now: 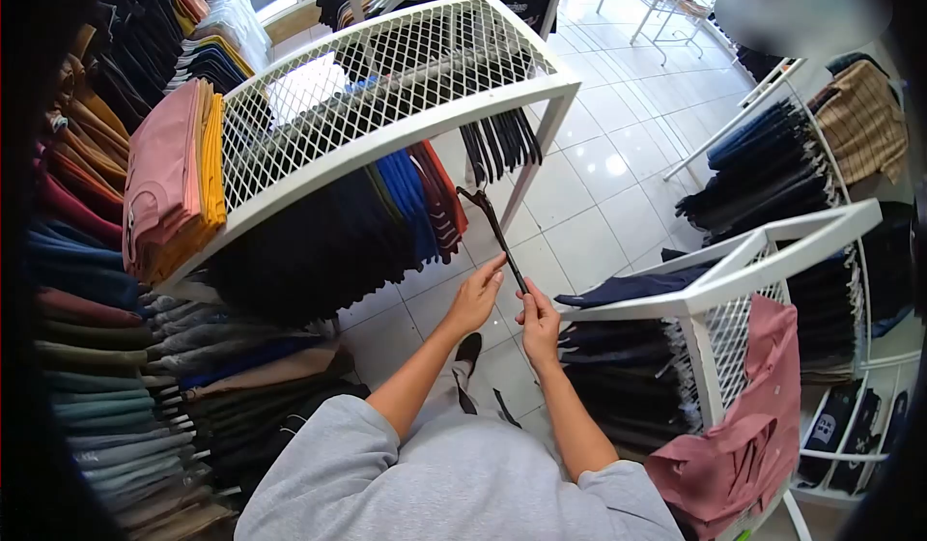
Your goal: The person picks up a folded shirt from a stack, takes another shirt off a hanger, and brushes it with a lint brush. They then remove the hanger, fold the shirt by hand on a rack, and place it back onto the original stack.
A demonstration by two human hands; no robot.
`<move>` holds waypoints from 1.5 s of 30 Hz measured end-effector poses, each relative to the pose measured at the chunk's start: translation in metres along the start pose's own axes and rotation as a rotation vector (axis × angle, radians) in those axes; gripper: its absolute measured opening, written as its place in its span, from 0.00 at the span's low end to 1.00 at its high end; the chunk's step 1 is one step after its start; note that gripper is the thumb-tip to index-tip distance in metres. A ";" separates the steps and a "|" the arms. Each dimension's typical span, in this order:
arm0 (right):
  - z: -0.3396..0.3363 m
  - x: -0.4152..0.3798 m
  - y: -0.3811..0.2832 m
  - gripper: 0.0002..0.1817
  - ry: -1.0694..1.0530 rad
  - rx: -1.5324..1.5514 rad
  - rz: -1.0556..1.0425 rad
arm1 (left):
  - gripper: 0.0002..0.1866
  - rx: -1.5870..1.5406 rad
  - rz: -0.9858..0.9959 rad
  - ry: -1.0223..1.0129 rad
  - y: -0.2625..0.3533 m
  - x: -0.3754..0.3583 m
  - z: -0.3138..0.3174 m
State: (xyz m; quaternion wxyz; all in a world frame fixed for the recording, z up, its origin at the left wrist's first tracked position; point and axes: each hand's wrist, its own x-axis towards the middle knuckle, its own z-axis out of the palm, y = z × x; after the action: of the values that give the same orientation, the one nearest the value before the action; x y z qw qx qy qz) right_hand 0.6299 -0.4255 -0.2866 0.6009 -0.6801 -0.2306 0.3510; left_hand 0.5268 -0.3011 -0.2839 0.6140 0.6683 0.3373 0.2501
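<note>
A slim black hanger (491, 219) is held up in front of my body, its hooked end pointing away from me. My right hand (540, 328) is closed around its near end, thumb and fingers pressed together. My left hand (475, 298) is beside it on the left, fingertips against the middle of the hanger and the other fingers curled. Beyond the hands, a row of black hangers (500, 145) hangs under the right end of a white mesh-topped rack (386, 116).
Dark, blue and red garments (415, 208) hang below the rack; folded pink shirts (164, 179) lie on its left end. At the right stands another white rack (700, 295) with a pink garment (744, 435). Clothes line the left side. Tiled floor (618, 193) shows between racks.
</note>
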 end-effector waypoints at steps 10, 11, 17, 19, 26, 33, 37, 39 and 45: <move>0.087 0.123 -0.028 0.25 -0.108 0.127 -0.114 | 0.22 -0.046 0.081 0.168 0.006 0.083 -0.046; 0.094 0.134 -0.033 0.25 -0.106 0.132 -0.116 | 0.21 -0.068 0.096 0.195 0.009 0.093 -0.051; 0.126 0.185 -0.050 0.24 -0.097 0.149 -0.177 | 0.21 -0.070 0.047 0.225 0.023 0.137 -0.078; 0.132 0.196 -0.049 0.24 -0.083 0.137 -0.195 | 0.21 -0.066 0.090 0.251 0.015 0.149 -0.082; 0.144 0.218 -0.050 0.23 -0.082 0.150 -0.079 | 0.22 -0.058 -0.007 0.213 -0.011 0.179 -0.087; 0.146 0.235 -0.025 0.22 0.026 0.071 -0.096 | 0.23 0.020 -0.032 0.181 0.004 0.189 -0.082; 0.142 0.230 -0.026 0.22 -0.011 0.146 -0.086 | 0.24 -0.002 -0.019 0.172 0.000 0.183 -0.083; 0.135 0.219 -0.024 0.22 -0.049 0.190 -0.068 | 0.24 0.001 -0.062 0.140 0.000 0.171 -0.083; 0.077 0.151 0.013 0.24 0.041 -0.007 -0.016 | 0.22 0.118 -0.071 0.131 -0.009 0.094 -0.060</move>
State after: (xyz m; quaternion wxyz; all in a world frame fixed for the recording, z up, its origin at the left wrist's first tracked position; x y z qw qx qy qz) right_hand 0.6682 -0.2656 -0.3317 0.6058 -0.6876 -0.2246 0.3313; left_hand 0.5413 -0.1908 -0.2933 0.5587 0.6731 0.4143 0.2512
